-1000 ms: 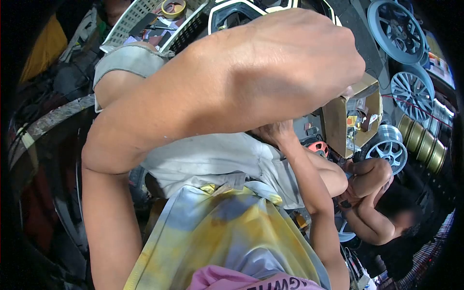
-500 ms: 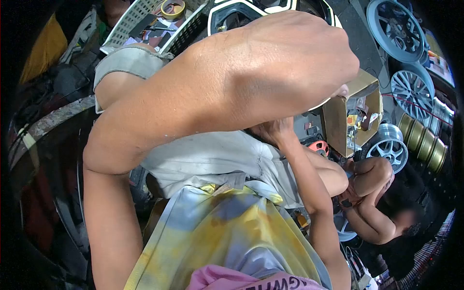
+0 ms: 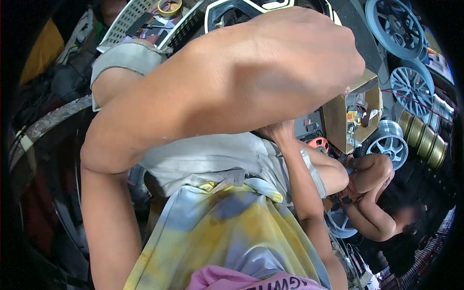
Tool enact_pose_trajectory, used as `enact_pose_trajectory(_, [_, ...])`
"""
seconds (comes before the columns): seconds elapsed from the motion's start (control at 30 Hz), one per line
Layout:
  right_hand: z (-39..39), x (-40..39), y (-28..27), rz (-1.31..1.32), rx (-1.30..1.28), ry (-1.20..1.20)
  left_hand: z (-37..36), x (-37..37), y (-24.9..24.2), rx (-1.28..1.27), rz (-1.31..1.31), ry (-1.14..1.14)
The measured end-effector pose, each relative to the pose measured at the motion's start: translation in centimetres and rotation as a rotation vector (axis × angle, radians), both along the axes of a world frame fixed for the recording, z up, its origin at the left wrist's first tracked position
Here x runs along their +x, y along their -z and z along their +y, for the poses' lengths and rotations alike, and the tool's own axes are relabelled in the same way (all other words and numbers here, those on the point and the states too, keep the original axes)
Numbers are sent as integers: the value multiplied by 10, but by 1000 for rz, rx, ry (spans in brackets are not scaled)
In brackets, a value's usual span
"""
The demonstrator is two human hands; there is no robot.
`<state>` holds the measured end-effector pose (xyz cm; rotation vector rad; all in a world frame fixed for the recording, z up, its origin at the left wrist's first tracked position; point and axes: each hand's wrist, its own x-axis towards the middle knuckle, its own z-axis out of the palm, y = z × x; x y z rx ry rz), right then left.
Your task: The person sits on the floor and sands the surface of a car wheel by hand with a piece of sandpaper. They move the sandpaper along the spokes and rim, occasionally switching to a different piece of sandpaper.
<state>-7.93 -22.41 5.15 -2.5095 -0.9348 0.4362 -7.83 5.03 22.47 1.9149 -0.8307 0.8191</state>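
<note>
My left hand (image 3: 309, 60) looms large at the upper centre, its back to the camera and its fingers curled under. What it holds, if anything, is hidden. Directly behind it is a black wheel (image 3: 226, 19) with pale-edged spokes, mostly covered by the hand and forearm. My right hand (image 3: 279, 131) is lower and farther away, near my lap, partly hidden by the left forearm. Its fingers look bent, and whatever they grip cannot be made out. Grey shorts (image 3: 203, 154) lie just beneath the two arms.
A white basket (image 3: 118, 34) with tape and tools stands upper left. To the right are an open cardboard box (image 3: 336, 123), a red-orange round item (image 3: 319, 143), blue wheels (image 3: 394, 29) and gold rims (image 3: 423, 137). Another person (image 3: 369, 212) sits crouched at the lower right.
My left hand has shifted slightly right and up. The lower right forearm has moved a little left. The other person's head has shifted slightly.
</note>
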Motion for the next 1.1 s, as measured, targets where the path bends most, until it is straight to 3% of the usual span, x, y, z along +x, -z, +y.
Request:
enact_pose_trajectory(0.07, [2, -5, -7, -10, 52, 6, -1, 1, -1, 26, -37, 57])
enact_pose_trajectory(0.13, [6, -2, -17, -32, 102, 1, -3, 4, 1, 29, 297, 102])
enact_pose_trajectory(0.17, [7, -1, -18, -39, 125, -4, -3, 0, -5, 28, 295, 97])
enact_pose_trajectory(0.23, [2, 0, 0, -45, 139, -3, -5, -11, -25, 160, 334, -122])
enact_pose_trajectory(0.33, [-2, -1, 5, -58, 161, -8, 3, -7, -46, 211, 528, 55])
enact_pose_trajectory(0.47, [-7, 4, 0, -78, 145, -85, 0, -5, -29, 58, 492, -7])
enact_pose_trajectory(0.53, [-12, 3, 1, -66, 135, -99, 13, -2, -40, 138, 427, 109])
enact_pose_trajectory(0.8, [-14, 9, 8, -49, 87, -140, -5, 3, -17, 178, 407, 28])
enact_pose_trajectory(0.87, [-15, 13, 29, -218, -44, -305, -10, 2, -18, 170, 404, 10])
enact_pose_trajectory(0.93, [-17, 17, 40, -121, -62, -297, -9, 0, -21, 170, 394, -22])
enact_pose_trajectory(1.1, [-3, 21, -2, -13, 77, -251, -9, -7, -22, 203, 409, -97])
